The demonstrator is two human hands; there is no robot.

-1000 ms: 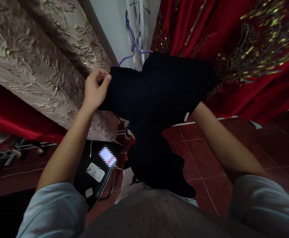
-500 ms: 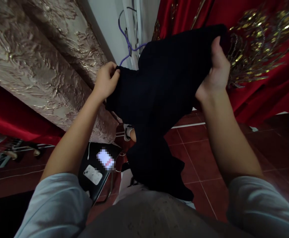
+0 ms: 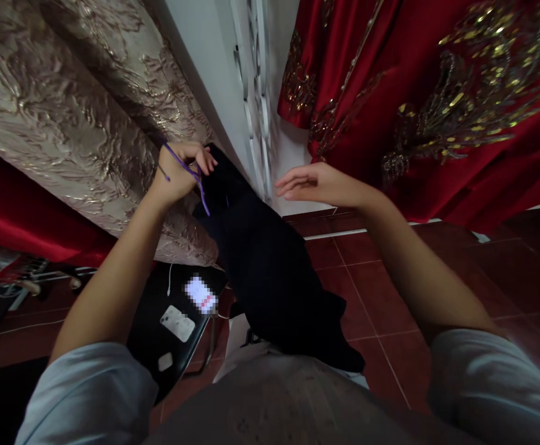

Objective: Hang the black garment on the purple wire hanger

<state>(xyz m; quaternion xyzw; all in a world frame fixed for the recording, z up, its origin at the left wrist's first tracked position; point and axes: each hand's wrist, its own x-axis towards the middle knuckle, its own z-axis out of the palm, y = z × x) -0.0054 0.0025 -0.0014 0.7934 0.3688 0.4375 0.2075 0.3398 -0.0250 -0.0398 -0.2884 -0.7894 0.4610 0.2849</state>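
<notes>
My left hand (image 3: 180, 170) is closed on a purple hanger (image 3: 190, 176) and on the top edge of a black garment (image 3: 270, 272). The garment hangs straight down from that hand, in front of my body, to about knee height. My right hand (image 3: 313, 184) hovers to the right of the garment with its fingers stretched out flat, holding nothing and touching nothing. Both arms reach forward from light grey short sleeves.
Beige embossed fabric (image 3: 65, 105) hangs at the left, a red gold-embroidered garment (image 3: 437, 105) at the right, and a white wall strip (image 3: 251, 93) between them. A black stool (image 3: 177, 327) with phones stands low left on the dark red tiled floor (image 3: 381, 290).
My right hand has let go of the black garment and drawn back open. The garment, held spread between both hands before, has dropped and now hangs from my left hand, which also grips the purple hanger.
</notes>
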